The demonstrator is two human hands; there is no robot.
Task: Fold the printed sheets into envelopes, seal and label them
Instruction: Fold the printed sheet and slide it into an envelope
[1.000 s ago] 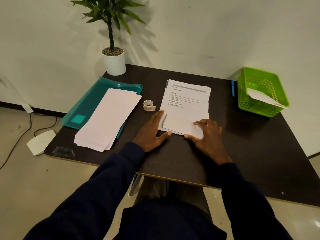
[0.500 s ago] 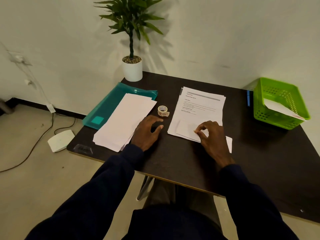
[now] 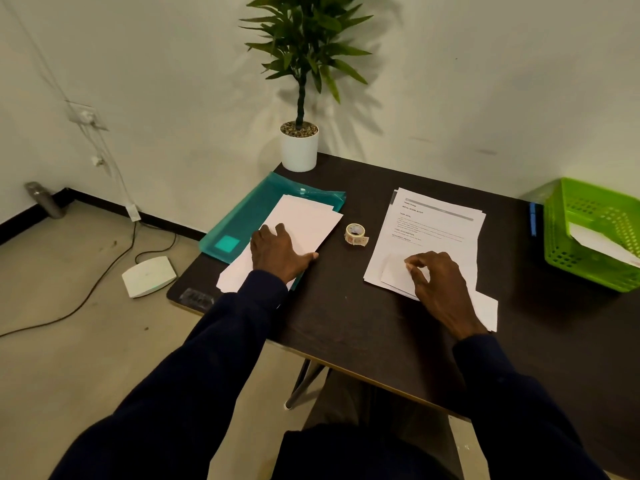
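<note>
Now the step in hand looks like fetching an envelope for the folded sheet (image 3: 394, 276). The left hand (image 3: 277, 252) lies flat on the envelopes (image 3: 308, 223), fingers straight and slightly apart. The right hand (image 3: 441, 289) has its fingers curled, tips bunched against the thumb at the folded sheet's edge, seemingly pinching it. That sheet lies on the near end of the printed sheets (image 3: 434, 225), one corner poking out past the wrist.

To do it well, I'd slide only the top envelope free with the fingertips, thumb catching its edge so the pile beneath doesn't fan, while the right hand keeps the folds shut.

Counted: one folded sheet; one roll (image 3: 356, 234), tape or labels, I can't tell; one folder (image 3: 242, 220) under the envelopes; one basket (image 3: 568, 258) holding one envelope; one pen (image 3: 532, 220); one plant (image 3: 299, 148). Both piles hold several, too close-packed to number
</note>
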